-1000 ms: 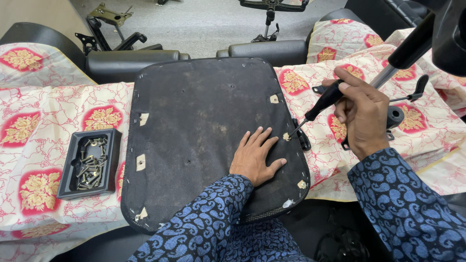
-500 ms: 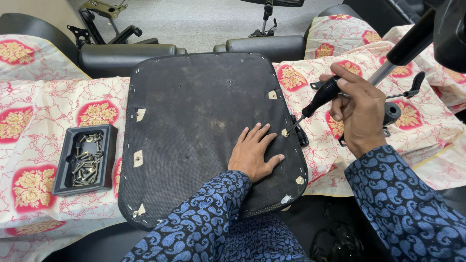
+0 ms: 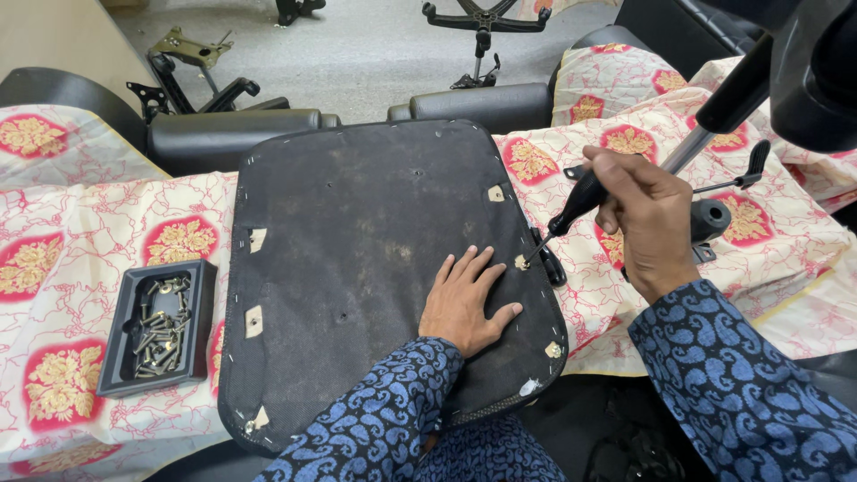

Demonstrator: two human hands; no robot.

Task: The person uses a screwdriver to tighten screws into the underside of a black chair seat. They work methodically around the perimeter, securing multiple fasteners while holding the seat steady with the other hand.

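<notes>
A black chair seat panel (image 3: 357,250) lies upside down on a patterned cloth, with small tan patches along its edges. My left hand (image 3: 464,299) rests flat on the panel near its right edge, fingers spread. My right hand (image 3: 644,219) grips a black-handled screwdriver (image 3: 571,205), whose tip touches a screw (image 3: 521,262) at the panel's right edge, just beyond my left fingertips.
A black tray (image 3: 116,357) with several loose screws sits left of the panel. A chair mechanism with a metal gas cylinder (image 3: 714,125) and black lever (image 3: 754,165) lies to the right. Black armrests (image 3: 482,103) lie behind the panel; a chair base (image 3: 482,18) stands on the floor.
The view has shifted slightly. My right hand has brought the screwdriver tip down onto the screw at the panel's right edge. My left hand stays flat on the panel.
</notes>
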